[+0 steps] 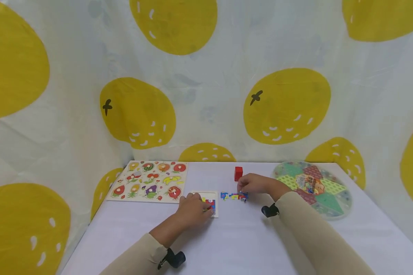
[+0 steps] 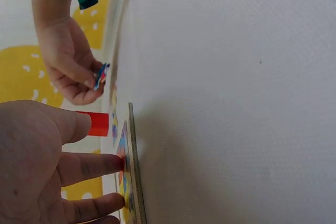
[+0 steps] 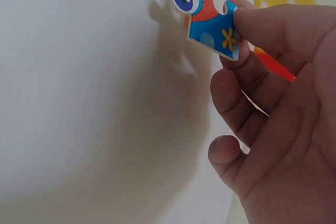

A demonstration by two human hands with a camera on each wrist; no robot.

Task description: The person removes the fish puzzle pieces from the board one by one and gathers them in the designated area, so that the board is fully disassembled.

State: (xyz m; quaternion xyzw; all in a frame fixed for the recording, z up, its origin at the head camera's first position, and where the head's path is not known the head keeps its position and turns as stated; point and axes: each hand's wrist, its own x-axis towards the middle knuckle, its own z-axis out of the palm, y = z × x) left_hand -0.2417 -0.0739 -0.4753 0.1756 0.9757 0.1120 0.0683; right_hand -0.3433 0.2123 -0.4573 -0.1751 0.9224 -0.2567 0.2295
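My left hand lies over a small puzzle tray with a pale frame. In the left wrist view its straight fingers touch colourful pieces in the tray. Between thumb and index finger, my right hand pinches a puzzle piece, blue and red with a printed eye and a yellow star. The piece is held above the white table, its shadow falling below. Loose puzzle pieces lie in a row right of the tray, partly overlapped by the right hand in the head view.
A red block stands behind the loose pieces. Back left lies a fruit puzzle board, close to the left hand. At right is a round, clear-rimmed flat item with green, yellow and reddish patches. A fruit-print curtain hangs behind the table.
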